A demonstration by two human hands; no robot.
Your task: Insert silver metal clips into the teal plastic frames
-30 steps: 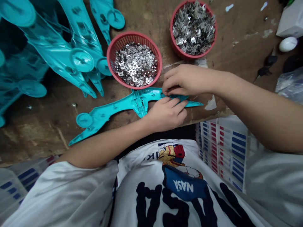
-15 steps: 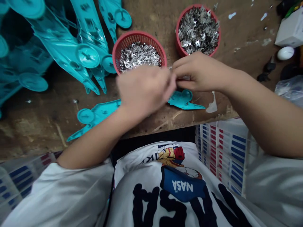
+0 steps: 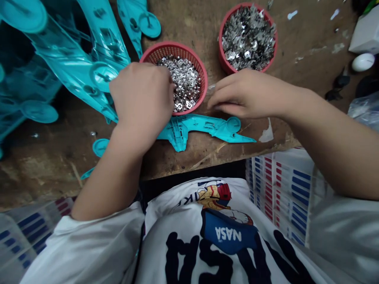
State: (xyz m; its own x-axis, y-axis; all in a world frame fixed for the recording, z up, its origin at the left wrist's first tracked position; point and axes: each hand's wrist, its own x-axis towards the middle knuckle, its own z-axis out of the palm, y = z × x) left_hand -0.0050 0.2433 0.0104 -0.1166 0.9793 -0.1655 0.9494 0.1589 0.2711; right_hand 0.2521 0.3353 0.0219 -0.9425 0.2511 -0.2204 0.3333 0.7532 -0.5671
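My left hand [image 3: 142,102] is over the left rim of a red mesh basket [image 3: 204,85] of small shiny metal pieces [image 3: 188,81]. Its fingers curl inward, and what they pinch is hidden. To the right, my right hand [image 3: 237,94] hovers just below a second red basket [image 3: 222,59] heaped with thin metal clips [image 3: 248,39]. Its fingertips are drawn together, and I cannot make out anything between them. A long turquoise plastic part [image 3: 204,124] lies along the near side of the wooden table, partly behind my left forearm.
Large turquoise plastic parts [image 3: 74,67] are piled at the left. A white box [image 3: 365,35], a white rounded object [image 3: 363,62] and clear plastic [image 3: 367,112] are at the right. Loose metal bits [image 3: 292,15] are scattered about. Plastic crates [image 3: 278,185] stand below the table edge.
My left hand has moved left, away from my right hand, to the left side of the basket. The basket has shifted slightly nearer. My right hand has stayed almost in place.
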